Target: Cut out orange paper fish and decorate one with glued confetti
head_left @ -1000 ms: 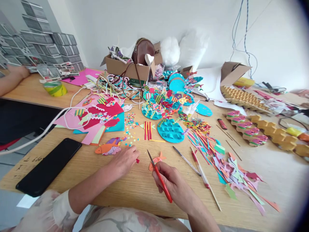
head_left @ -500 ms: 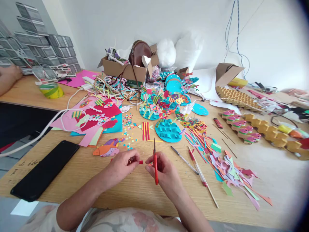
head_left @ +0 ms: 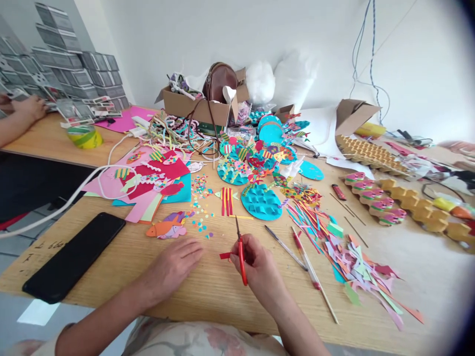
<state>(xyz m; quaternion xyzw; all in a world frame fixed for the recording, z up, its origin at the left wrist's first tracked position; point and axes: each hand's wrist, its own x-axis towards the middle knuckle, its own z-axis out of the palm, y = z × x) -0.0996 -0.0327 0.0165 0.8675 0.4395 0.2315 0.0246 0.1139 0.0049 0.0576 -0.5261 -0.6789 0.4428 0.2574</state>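
My right hand (head_left: 256,262) grips red-handled scissors (head_left: 241,257), blades pointing away from me. At its thumb and fingertips a small red paper strip (head_left: 224,255) sticks out to the left. My left hand (head_left: 176,267) rests palm down on the table, fingers stretched out; anything beneath it is hidden. Just beyond it lie orange and purple paper fish (head_left: 161,228). A striped paper fish (head_left: 227,200) and a thin yellow strip (head_left: 241,216) lie past the scissor tips, beside a turquoise textured oval (head_left: 261,201).
A black phone (head_left: 74,257) lies at left, near a white cable (head_left: 70,198). Right of my hands are a pen (head_left: 285,247), a wooden stick (head_left: 315,277) and paper scraps (head_left: 363,267). A cardboard box (head_left: 196,109) stands behind. Another person's hand (head_left: 31,109) is at far left.
My left hand has let go of the red strip, moved left and flattened onto the table. The strip now shows at my right fingertips. The view has shifted slightly.
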